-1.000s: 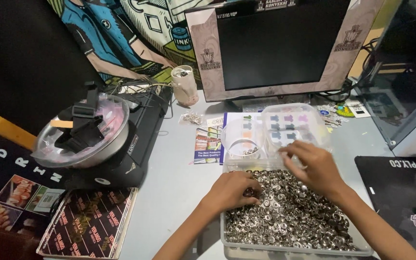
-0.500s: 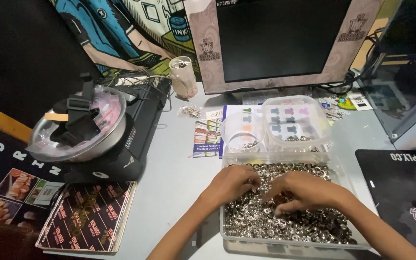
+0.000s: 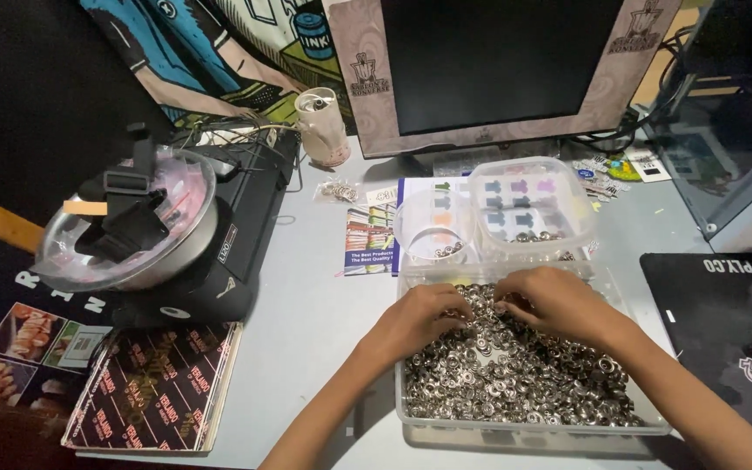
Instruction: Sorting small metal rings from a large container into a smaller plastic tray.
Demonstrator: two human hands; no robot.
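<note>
Both forearms reach in from the near edge of the desk [image 3: 306, 296] and meet over a clear plastic tray [image 3: 411, 409] that sits near that edge, right of its middle. The left hand [image 3: 424, 313] lies palm down with its fingers curled into the far left part of the tray, fingertips buried among the small metal rings [image 3: 515, 383] that fill it. The right hand [image 3: 559, 305] is also palm down, fingers bent and bunched at the tips just beside the left hand's, touching the heap (whether either hand actually pinches a ring between its fingertips cannot be told, since the tips are hidden in the pile). The 2 hands nearly touch at the far middle of the tray, and most of the rings lie nearer than the hands, between the wrists and toward the tray's near wall.

Just beyond the tray stand a small round clear cup [image 3: 433, 228] and a clear box with a lid [image 3: 533, 204], each holding a few rings. Behind them, at the desk's far edge, is a dark monitor [image 3: 498, 61]. Toward the left edge a black machine [image 3: 219, 252] carries a clear bowl [image 3: 124, 226], with a dark booklet [image 3: 154, 387] at the near left corner.
</note>
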